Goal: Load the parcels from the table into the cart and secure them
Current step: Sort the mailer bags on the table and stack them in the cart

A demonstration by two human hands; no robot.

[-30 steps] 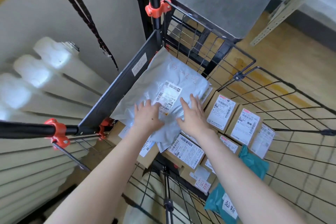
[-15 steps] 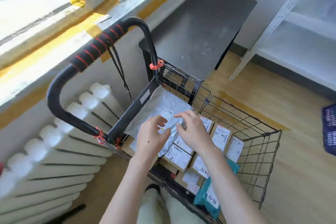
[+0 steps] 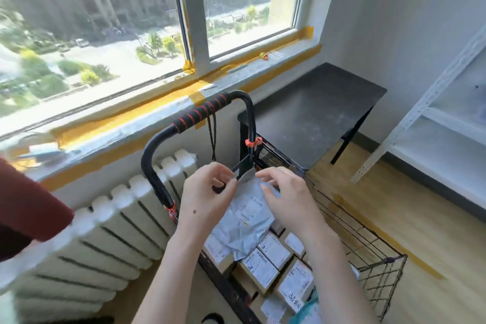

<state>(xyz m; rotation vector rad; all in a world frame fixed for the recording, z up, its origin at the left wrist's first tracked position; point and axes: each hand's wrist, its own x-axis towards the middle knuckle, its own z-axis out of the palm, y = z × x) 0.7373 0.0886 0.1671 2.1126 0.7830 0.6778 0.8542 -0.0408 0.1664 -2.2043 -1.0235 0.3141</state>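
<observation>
The left hand (image 3: 207,192) hovers over the handle end of the cart (image 3: 381,263), fingers curled and thumb close to forefinger — whether it pinches anything, I cannot tell. The right hand (image 3: 286,197) hangs beside it, loosely curved and holding nothing. Under them a grey mailer (image 3: 247,216) lies crumpled on top of cardboard boxes (image 3: 263,268) packed in the cart, with a teal mailer (image 3: 307,308) at the cart's near end. A black cord (image 3: 211,139) dangles from the cart's handle (image 3: 200,114). The dark tabletop (image 3: 315,110) stands just beyond the cart.
</observation>
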